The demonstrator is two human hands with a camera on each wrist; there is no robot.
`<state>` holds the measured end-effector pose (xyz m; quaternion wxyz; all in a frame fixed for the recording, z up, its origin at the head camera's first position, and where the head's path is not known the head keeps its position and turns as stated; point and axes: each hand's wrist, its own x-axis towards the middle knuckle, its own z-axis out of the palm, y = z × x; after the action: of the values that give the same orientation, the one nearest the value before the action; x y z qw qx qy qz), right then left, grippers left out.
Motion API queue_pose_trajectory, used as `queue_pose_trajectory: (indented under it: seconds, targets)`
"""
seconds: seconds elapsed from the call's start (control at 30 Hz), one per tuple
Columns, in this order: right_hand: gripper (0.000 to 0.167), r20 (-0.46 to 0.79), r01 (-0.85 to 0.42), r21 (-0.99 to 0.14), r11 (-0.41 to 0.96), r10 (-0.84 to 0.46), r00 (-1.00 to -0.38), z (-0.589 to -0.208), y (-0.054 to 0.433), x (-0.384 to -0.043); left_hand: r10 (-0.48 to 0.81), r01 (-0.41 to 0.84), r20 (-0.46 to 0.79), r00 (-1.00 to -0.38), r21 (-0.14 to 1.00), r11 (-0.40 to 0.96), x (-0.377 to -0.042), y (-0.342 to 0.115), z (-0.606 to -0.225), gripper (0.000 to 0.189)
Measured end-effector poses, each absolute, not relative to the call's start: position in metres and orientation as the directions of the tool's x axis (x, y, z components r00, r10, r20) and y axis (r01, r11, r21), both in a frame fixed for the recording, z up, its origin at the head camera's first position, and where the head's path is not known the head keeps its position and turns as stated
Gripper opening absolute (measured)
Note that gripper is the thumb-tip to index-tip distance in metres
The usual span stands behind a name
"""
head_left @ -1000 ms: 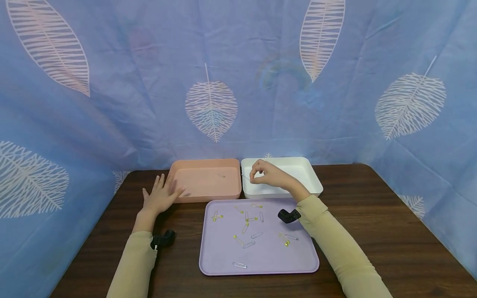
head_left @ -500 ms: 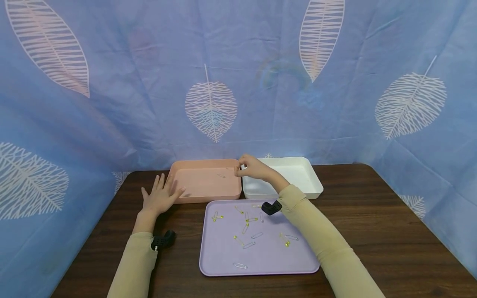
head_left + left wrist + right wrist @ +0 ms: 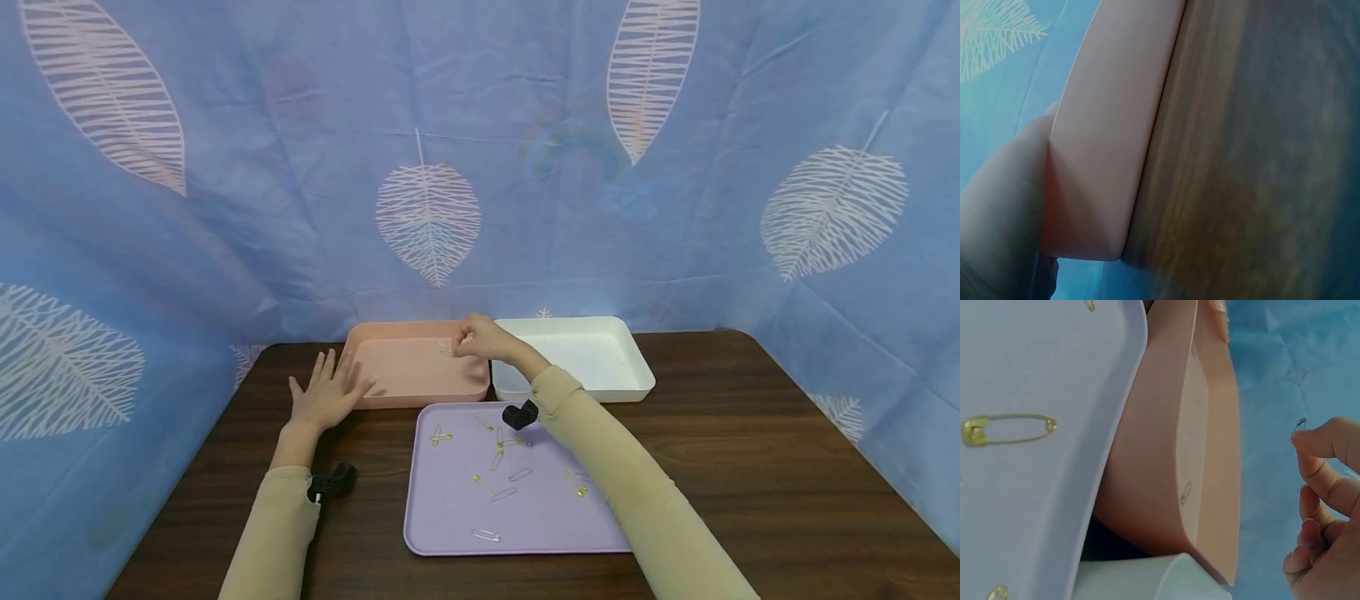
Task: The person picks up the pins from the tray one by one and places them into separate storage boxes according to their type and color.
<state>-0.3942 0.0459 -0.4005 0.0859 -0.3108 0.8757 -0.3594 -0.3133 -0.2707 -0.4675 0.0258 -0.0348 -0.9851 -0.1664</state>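
Between thumb and forefinger my right hand (image 3: 486, 340) pinches a small silver safety pin (image 3: 1299, 424), held over the right part of the pink tray (image 3: 397, 367). Another silver safety pin (image 3: 1187, 492) lies inside that tray, visible in the right wrist view. My left hand (image 3: 324, 398) rests at the pink tray's left end, fingers spread, with its fingers at the rim. In the left wrist view, part of that hand shows beside the tray's outer wall. On the lilac tray (image 3: 555, 529) lie several safety pins, some gold, such as this gold safety pin (image 3: 1010, 429), and some silver.
A white tray (image 3: 607, 358) stands right of the pink one, partly behind my right wrist. The lilac tray sits in front of both, and my right forearm crosses over it. A dark wooden table (image 3: 735, 433) bears everything, with a blue leaf-patterned cloth (image 3: 525, 208) hanging behind.
My right hand has moved left with the pinched safety pin, from over the white tray to over the pink tray. The left hand has stayed in place.
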Motion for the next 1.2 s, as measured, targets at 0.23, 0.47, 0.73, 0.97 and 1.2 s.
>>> queue_pose_trajectory:
  seconds: [0.23,0.47,0.73,0.97,1.2]
  targets:
    - [0.015,0.082,-0.502,-0.659,0.56,-0.61,-0.788,-0.404,0.033,-0.402,0.059,0.077,0.066,-0.996,0.325,0.943,-0.314,-0.271,-0.47,0.092]
    - [0.036,0.1,-0.488,-0.651,0.581,-0.572,-0.814,-0.409,0.022,-0.409,0.044,0.064,0.068,-0.997,0.341,0.938,-0.314,-0.271,-0.471,0.095]
    - [0.029,0.071,-0.452,-0.682,0.575,-0.563,-0.823,-0.417,0.019,-0.414,0.04,0.061,0.067,-0.997,0.339,0.939,-0.315,-0.272,-0.471,0.098]
    - [0.029,0.05,-0.405,-0.731,0.549,-0.548,-0.835,-0.419,0.019,-0.417,0.037,0.059,0.068,-0.997,0.346,0.936,-0.316,-0.271,-0.47,0.098]
    - [0.028,0.083,-0.411,-0.715,0.565,-0.515,-0.853,-0.418,0.017,-0.416,0.029,0.049,0.065,-0.997,0.342,0.938,-0.316,-0.27,-0.468,0.097]
